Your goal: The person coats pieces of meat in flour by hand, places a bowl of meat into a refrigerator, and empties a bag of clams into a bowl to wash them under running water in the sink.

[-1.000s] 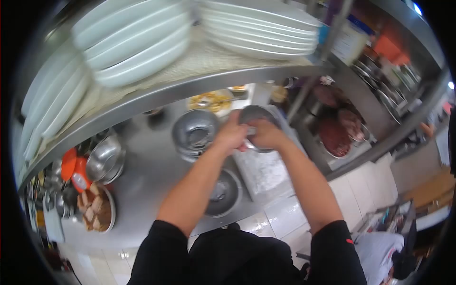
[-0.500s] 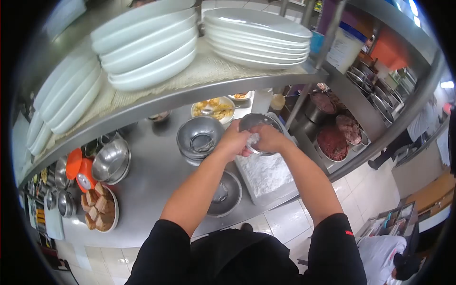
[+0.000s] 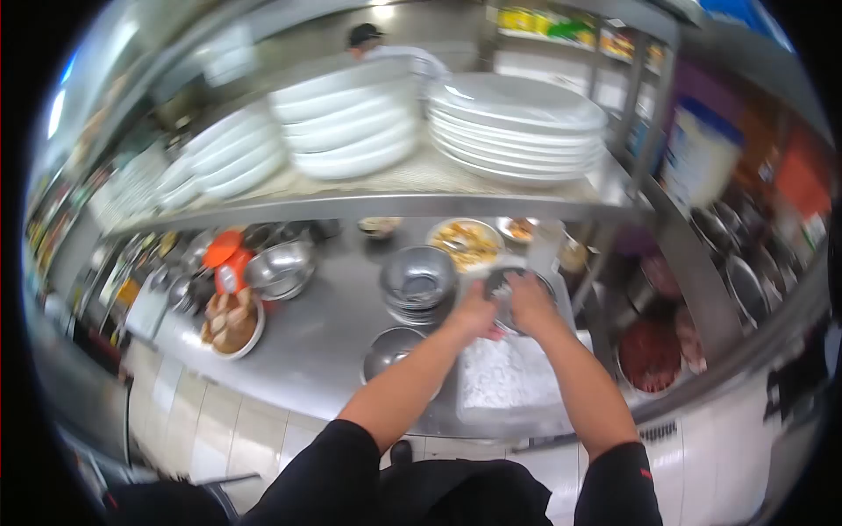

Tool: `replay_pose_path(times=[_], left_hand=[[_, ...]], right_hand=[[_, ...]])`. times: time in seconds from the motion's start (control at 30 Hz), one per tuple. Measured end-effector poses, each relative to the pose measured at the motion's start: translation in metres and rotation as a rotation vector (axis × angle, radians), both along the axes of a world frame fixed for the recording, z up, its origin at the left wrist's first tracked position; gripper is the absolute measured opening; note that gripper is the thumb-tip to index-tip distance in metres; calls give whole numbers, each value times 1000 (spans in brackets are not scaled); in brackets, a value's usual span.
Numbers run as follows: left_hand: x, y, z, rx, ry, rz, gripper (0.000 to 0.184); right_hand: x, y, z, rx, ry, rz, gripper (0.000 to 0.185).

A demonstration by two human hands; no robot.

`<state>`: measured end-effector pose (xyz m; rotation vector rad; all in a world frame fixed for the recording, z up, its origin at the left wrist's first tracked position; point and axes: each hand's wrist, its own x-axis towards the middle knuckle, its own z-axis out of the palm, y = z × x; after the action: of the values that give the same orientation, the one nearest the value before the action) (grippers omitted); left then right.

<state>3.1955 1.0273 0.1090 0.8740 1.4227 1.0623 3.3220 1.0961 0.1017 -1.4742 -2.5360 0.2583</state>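
Observation:
A metal bowl (image 3: 498, 280) rests at the far end of a white tray (image 3: 461, 405) spread with white powder (image 3: 510, 379). At the bowl's near left rim is my left hand (image 3: 476, 313), its fingers curled and partly hidden. My right hand (image 3: 531, 300) reaches over the bowl with its fingers bent down into it. A bit of something whitish shows between the hands; blur hides what it is. To the left stand a stack of metal bowls (image 3: 417, 279) and a single metal bowl (image 3: 384, 349) nearer me.
Overhead, a shelf (image 3: 377, 207) carries stacked white plates (image 3: 517, 131). Behind the bowls sits a dish of yellow food (image 3: 467, 242). Farther left are a bowl of brown chunks (image 3: 231, 326) and an orange scale (image 3: 230, 272). Red meat (image 3: 649, 355) stands right. Someone (image 3: 395, 57) is beyond the shelf.
My view has tilted up and shifted left, so the counter sits lower and farther right. The right hand's fingers have moved away from the left hand, into the bowl; the white lump shows less.

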Motion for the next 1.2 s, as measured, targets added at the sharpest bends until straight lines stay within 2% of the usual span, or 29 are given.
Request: replay_pose_path(times=[0.07,0.13,0.17,0.2,0.3,0.4,0.47,0.53,0.57,0.6,0.63,0.67,0.77,0.83,0.87,0.93,0.97,1.03,1.13,1.2], left_hand=[[-1,-1,0,8,10,5,54],[-1,-7,-3,22,-52,71,52],[2,-7,-3,26,-81,76,51],[4,-7,-3,12,-61,60,50],[7,-20,11,34,18,124,49],[-12,-28,-2,88,168,153,53],[-22,-34,-3,135,203,209,60],[-27,-43,-7,127,223,243,60],[-31,-46,-5,137,239,259,61],[-36,-48,-17,149,258,249,62],[-41,-44,-24,194,284,232,63],[-41,-45,-18,196,276,245,63],[-43,-52,-10,162,269,267,64],[-40,-51,-5,152,261,255,65],[-40,-52,-4,140,254,252,65],[-32,-40,-20,189,222,203,64],[-29,-39,-25,206,206,199,63],[-11,-42,-17,131,110,157,61],[8,-61,14,118,-164,109,61],[4,-69,22,107,-288,127,68]], right_hand=[[1,1,26,-70,-49,176,69],[17,-8,28,-131,-123,293,71],[16,5,25,-243,-100,384,68],[21,13,9,-170,-14,338,56],[29,-17,43,59,137,232,47],[46,-6,40,-7,333,10,38],[54,2,17,-94,154,48,33],[51,11,-37,-162,42,144,26],[45,-2,-48,-278,24,258,35],[38,-5,-97,-219,32,225,44],[25,-4,-128,-205,-73,242,48],[20,-9,-132,-206,-37,194,43],[34,-8,-103,-216,-89,186,35],[57,2,-78,-76,48,212,37],[67,6,-62,-153,194,135,37],[68,-17,15,-416,411,-123,34],[72,7,-7,-11,354,93,33],[59,-27,56,-159,354,134,35],[33,-34,73,-64,-163,287,58],[19,-58,92,76,-224,357,63]])
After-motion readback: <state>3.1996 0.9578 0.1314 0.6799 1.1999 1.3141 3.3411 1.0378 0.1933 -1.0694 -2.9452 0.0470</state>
